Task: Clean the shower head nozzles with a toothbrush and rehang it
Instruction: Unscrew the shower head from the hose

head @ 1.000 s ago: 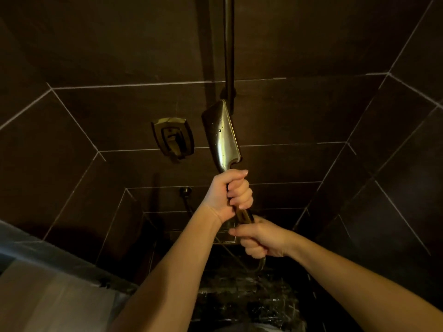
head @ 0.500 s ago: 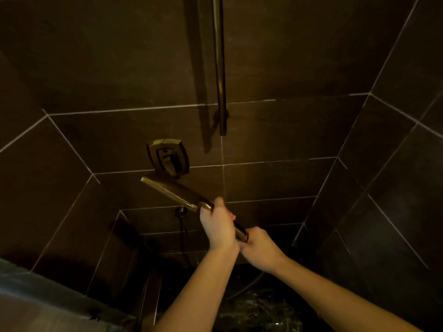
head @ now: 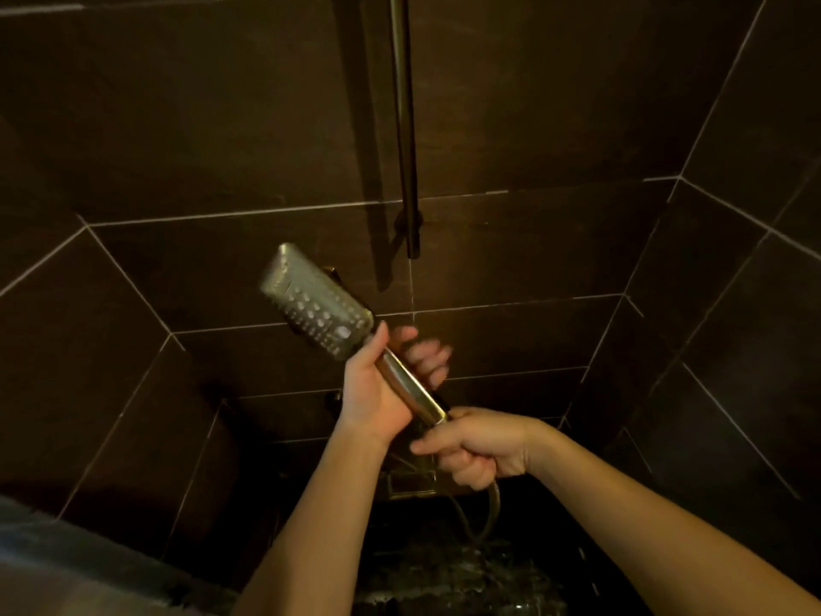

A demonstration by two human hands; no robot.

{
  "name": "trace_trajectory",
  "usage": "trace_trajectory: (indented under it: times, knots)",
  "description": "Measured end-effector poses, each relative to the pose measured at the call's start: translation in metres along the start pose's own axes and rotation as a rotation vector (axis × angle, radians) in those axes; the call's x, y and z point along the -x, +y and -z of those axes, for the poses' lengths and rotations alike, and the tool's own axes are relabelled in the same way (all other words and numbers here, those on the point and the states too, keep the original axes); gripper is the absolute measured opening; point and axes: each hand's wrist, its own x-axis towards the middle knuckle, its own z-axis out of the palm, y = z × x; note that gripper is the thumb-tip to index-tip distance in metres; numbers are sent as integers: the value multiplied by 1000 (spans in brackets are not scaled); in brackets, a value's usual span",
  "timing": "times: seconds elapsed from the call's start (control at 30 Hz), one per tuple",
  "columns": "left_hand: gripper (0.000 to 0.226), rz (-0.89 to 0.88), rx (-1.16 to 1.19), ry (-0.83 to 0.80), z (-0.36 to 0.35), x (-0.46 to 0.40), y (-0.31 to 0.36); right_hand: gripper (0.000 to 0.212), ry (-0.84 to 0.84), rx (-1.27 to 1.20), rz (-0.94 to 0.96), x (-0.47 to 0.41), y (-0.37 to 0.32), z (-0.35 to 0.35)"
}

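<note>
The rectangular metal shower head [head: 317, 302] is off the rail, tilted up to the left, and its nozzle face with rows of small dots is turned toward me. My left hand [head: 377, 384] wraps the upper part of its brass handle [head: 411, 389]. Lower down, my right hand [head: 475, 446] grips the handle's end where the hose [head: 486, 517] comes out. No toothbrush is visible.
A dark vertical slide rail [head: 406, 126] runs down the brown tiled wall above the shower head. A metal drain plate or fitting [head: 411, 482] shows low behind my hands. A pale ledge [head: 57, 566] fills the bottom left corner. The wet dark floor lies below.
The shower head came down from the rail, swung left with its edge toward me, and has now rotated so the nozzle face is turned toward me. Both hands stay on the handle.
</note>
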Motion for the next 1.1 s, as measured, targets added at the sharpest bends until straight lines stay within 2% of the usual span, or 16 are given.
trace_trajectory:
  times: [0.07, 0.13, 0.2, 0.27, 0.37, 0.47, 0.6, 0.67, 0.7, 0.77, 0.83, 0.9, 0.93, 0.97, 1.03, 1.1]
  knots:
    - [39, 2, -60, 99, 1, -4, 2, 46, 91, 16, 46, -6, 0, -3]
    - [42, -53, -145, 330, -1, -10, -2, 37, 295, 127, 134, -18, 5, -7]
    - [34, -164, -261, 554, -6, -13, -11, 28, 517, 279, 235, -32, 12, -8]
    - [23, -256, -354, 634, -14, -11, -19, 24, 613, 295, 280, -45, 21, -7]
    - [6, -237, -423, 549, -15, -8, -19, 17, 570, 220, 364, -45, 23, -2]
    - [9, -144, -404, 300, -8, -7, -1, 22, 393, 147, 398, -31, 16, 0]
    - [10, -70, -277, -178, -1, -10, 17, 38, 13, -47, 248, -20, 6, -4]
    - [15, 34, -162, -314, -1, -10, 20, 41, -139, -143, 127, -18, 1, -5]
    - [26, 64, -131, -335, 0, -12, 21, 41, -162, -164, 108, -19, -2, -4]
    - [45, 82, -148, -230, -3, -17, 21, 36, -71, -147, 130, -21, -5, -4]
    - [49, -14, -245, 81, -9, -20, 13, 25, 228, 26, 232, -28, -4, -6]
    - [44, -163, -225, 408, -11, -23, 3, 23, 588, 256, 315, -42, -1, -8]
    - [39, -232, -196, 513, -11, -23, -1, 22, 704, 329, 321, -47, 1, -8]
    - [35, -274, -188, 576, -10, -24, -4, 22, 760, 361, 323, -52, 3, -9]
    - [31, -287, -243, 599, -10, -25, -5, 24, 732, 358, 384, -54, 4, -10]
    - [21, -233, -332, 464, -15, -21, 3, 24, 608, 274, 476, -46, -1, -8]
